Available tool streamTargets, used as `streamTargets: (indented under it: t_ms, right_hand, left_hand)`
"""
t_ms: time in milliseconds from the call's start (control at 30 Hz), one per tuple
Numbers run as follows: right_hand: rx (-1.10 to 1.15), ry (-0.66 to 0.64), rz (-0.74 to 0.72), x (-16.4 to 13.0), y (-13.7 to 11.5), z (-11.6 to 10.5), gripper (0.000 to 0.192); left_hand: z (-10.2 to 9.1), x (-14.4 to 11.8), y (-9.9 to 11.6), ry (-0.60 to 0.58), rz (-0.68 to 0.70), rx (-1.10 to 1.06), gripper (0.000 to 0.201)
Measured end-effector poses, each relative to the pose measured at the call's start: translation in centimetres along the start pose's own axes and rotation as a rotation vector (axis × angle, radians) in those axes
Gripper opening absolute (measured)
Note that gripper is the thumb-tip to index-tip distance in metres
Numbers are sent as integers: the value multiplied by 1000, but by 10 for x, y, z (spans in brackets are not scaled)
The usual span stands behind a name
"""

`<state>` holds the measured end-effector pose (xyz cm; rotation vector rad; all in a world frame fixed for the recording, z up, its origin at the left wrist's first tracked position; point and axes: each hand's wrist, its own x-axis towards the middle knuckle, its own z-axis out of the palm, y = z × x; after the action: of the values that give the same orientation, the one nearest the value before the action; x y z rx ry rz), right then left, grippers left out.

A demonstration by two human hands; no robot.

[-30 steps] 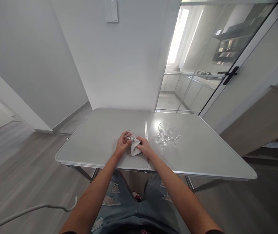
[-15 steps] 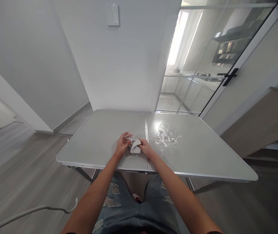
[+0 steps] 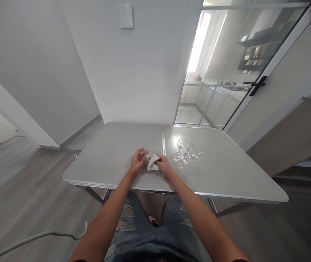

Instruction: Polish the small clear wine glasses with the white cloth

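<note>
My left hand (image 3: 137,160) is closed around a clear wine glass (image 3: 145,153), which lies tilted above the near middle of the table. A folded white cloth (image 3: 152,163) is gripped by my right hand (image 3: 163,163), its fingers partly hidden behind the fabric. The cloth meets the right end of the glass, so that part is covered. Further right, several clear stemmed glasses (image 3: 182,145) stand close together on the table, and their outlines overlap.
The grey folding table (image 3: 221,167) has a metal-edged seam (image 3: 164,142) down its middle. Behind it are a white wall (image 3: 139,72) and a glazed door with a black handle (image 3: 258,86). A pale cable (image 3: 48,232) hangs at lower left.
My right hand and the cloth have shifted slightly right and up along the glass. My left hand stays almost where it was, still holding the glass.
</note>
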<state>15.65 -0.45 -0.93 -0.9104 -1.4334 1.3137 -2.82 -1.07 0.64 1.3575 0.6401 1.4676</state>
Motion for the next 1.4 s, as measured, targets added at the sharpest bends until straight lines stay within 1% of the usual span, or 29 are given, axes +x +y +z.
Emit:
streamTargets:
  t_ms: [67,167,267,333,400,467,533,600,700,767,867,933,1000,1100,1167,1300,1400]
  right_hand:
    - [60,2,31,0,2,0,32]
    - [127,-100,78,-2,2,2,40]
    - [174,-220,119,-6,-3,3,39]
    - [163,-268,137,-8,-6,3,39]
    - [111,-295,125,-9,-10,3,39]
    - [31,-283,66,-10,-13,4,36]
    - [-31,-236,0,-9,-14,5,30]
    - [-49,-176,-36,-8,-12,5,28]
    - [-20,-72,-35,-5,-5,5,33]
    - [46,-35,12,-2,0,4,36]
    - [206,-51,124,2,8,3,39]
    - [245,-64,145,2,10,2,38]
    - [193,-84,99,2,8,2,35]
    - [35,-150,-14,-2,0,1,27]
    - [-62,-180,-60,-4,-6,2,25]
    - [-190,-132,-82,-7,-12,2,29]
    - [-194,-102,-79,-6,-9,3,27]
  left_hand:
    - [3,-1,4,-54,-37,-40,68]
    - [6,-3,10,-66,-60,-87,70]
    - [8,-5,13,-79,-88,-116,73]
    - [8,-5,13,-92,-92,-119,73]
    - [8,-6,13,-108,-88,-104,72]
    - [7,-5,13,-118,-79,-80,71]
    - [6,-3,10,-105,-60,-56,69]
    - [4,-2,7,-81,-42,-44,67]
    - [1,0,0,-67,-26,-45,66]
    - [0,0,-2,-74,-20,-44,67]
    - [0,0,-2,-75,-13,-38,68]
    - [0,0,-1,-63,-4,-26,68]
    - [-1,0,0,-52,9,-5,68]
    - [-1,0,2,-45,16,33,68]
    - [0,-1,3,-42,12,43,68]
    - [3,-2,3,-92,-7,25,70]
    - [4,-2,0,-107,-13,7,70]
